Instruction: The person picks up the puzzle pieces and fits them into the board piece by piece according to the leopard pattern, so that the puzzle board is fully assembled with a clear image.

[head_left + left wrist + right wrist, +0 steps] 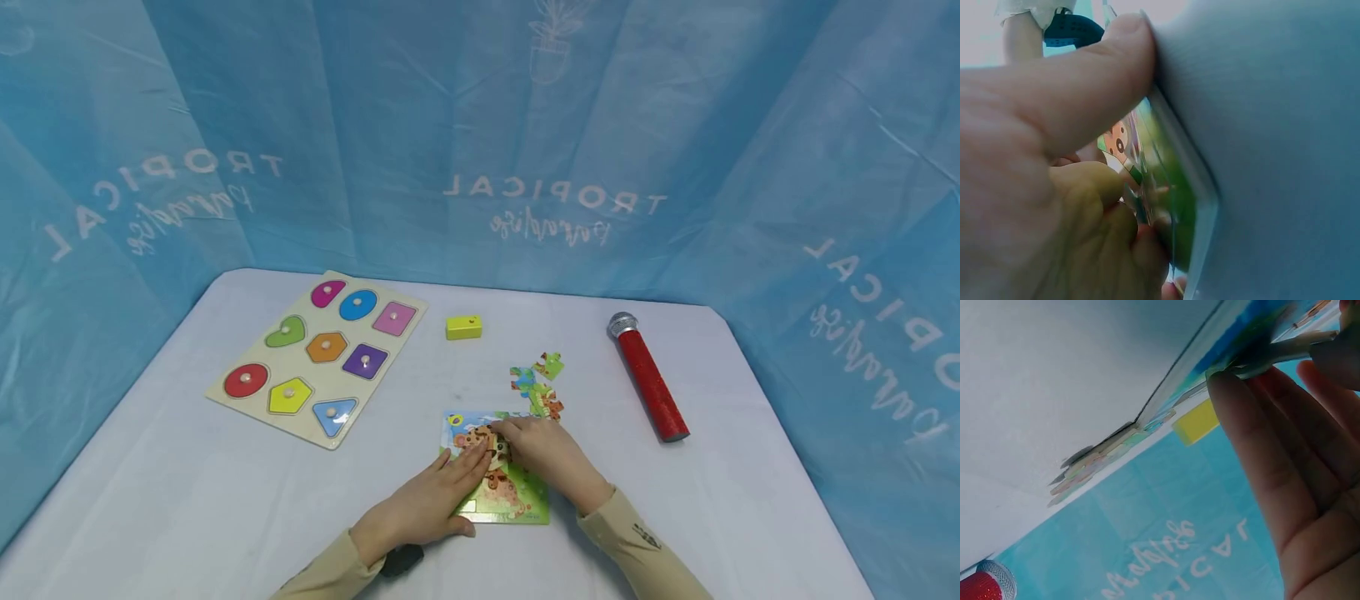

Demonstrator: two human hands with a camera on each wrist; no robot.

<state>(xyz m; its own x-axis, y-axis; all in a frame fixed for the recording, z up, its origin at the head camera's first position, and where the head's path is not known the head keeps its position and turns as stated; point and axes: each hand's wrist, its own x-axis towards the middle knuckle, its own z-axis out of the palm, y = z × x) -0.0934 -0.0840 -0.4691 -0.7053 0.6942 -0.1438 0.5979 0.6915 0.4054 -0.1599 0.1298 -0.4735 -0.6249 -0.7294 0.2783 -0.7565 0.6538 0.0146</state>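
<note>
A jigsaw puzzle board [525, 508] with a cartoon animal picture lies flat at the table's front middle. My left hand [431, 504] rests on its left part with fingers extended, the thumb [1129, 44] at the board's edge. Over the upper right of the board, my right hand [543, 454] pinches a thin puzzle piece [1294, 349] between thumb and fingers, tilted off the board. Most of that piece's picture is hidden in the head view. Loose puzzle pieces [542, 398] lie just beyond the board's upper right corner, one of them a green piece [550, 365].
A shape board [300, 433] with several knobbed coloured shapes lies at the left. Behind the puzzle stands a yellow block [463, 327]. To the right lies a red microphone [651, 383]. A blue curtain [480, 125] hangs behind the white table [750, 517].
</note>
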